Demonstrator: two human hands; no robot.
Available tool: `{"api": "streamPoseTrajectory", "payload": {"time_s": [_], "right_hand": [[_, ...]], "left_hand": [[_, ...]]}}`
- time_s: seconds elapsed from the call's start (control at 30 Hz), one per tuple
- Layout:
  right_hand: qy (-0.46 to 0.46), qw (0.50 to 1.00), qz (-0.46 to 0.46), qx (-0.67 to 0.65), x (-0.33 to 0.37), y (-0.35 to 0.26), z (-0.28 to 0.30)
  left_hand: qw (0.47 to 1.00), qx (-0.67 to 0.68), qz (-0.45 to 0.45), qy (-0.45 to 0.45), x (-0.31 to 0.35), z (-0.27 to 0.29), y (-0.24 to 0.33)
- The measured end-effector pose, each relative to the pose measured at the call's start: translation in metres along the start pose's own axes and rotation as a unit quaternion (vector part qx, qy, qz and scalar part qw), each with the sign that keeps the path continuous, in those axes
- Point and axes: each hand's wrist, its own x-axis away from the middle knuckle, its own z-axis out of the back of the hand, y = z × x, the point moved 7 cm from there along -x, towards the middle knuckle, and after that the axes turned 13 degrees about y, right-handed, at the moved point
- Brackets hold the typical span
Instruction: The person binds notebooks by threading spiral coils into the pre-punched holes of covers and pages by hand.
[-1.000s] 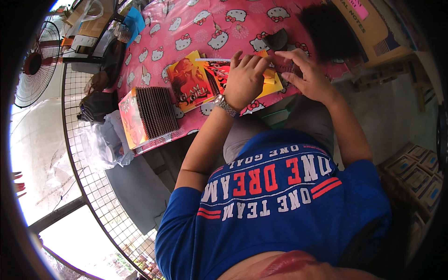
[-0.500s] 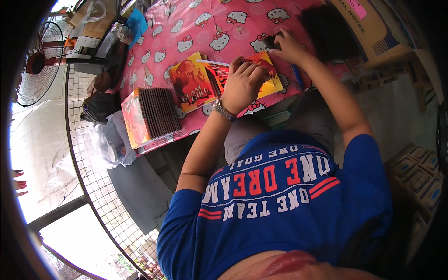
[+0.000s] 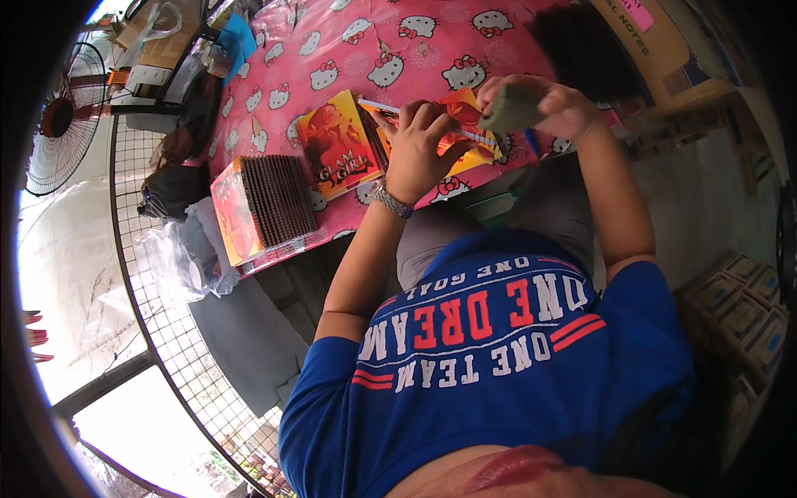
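My left hand (image 3: 419, 153), with a metal watch at the wrist, bends its fingers over the pale edge of a red-and-yellow booklet (image 3: 462, 108) at the table's near side. The fingers hide part of that edge. My right hand (image 3: 569, 112) is raised just right of the booklet. It grips a blurred, grey-green block (image 3: 512, 108), maybe a sponge or folded cloth. Left of my left hand lies another red-and-yellow notebook (image 3: 334, 145), its cover up. Farther left stands a stack of notebooks (image 3: 282, 199) with dark ribbed bindings.
The table (image 3: 365, 46) has a pink patterned cover. A pile of black material (image 3: 581, 54) and a cardboard box (image 3: 664, 54) sit at the far right. A blue pen (image 3: 531, 139) lies near my right hand. On the left are plastic bags (image 3: 195, 249) and a fan (image 3: 62, 116).
My right hand has come off the table toward me and rightward, bringing the grey-green block with it. My left hand has shifted slightly left and its fingers have spread over the booklet.
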Motion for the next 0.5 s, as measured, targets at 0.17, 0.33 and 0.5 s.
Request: {"api": "streamPoseTrajectory", "payload": {"time_s": [0.17,0.33,0.5], "right_hand": [[0.035,0.995,-0.053,0.071,0.002,0.015,0.007],[0.050,0.923,-0.007,0.381,-0.003,0.010,0.005],[-0.007,0.996,-0.016,0.087,-0.004,0.001,-0.008]], "left_hand": [[1.000,-0.021,-0.023,0.003,-0.001,0.003,0.007],[1.000,-0.005,-0.002,0.005,0.000,0.006,0.006],[1.000,0.015,0.008,0.001,-0.001,0.007,0.003]]}}
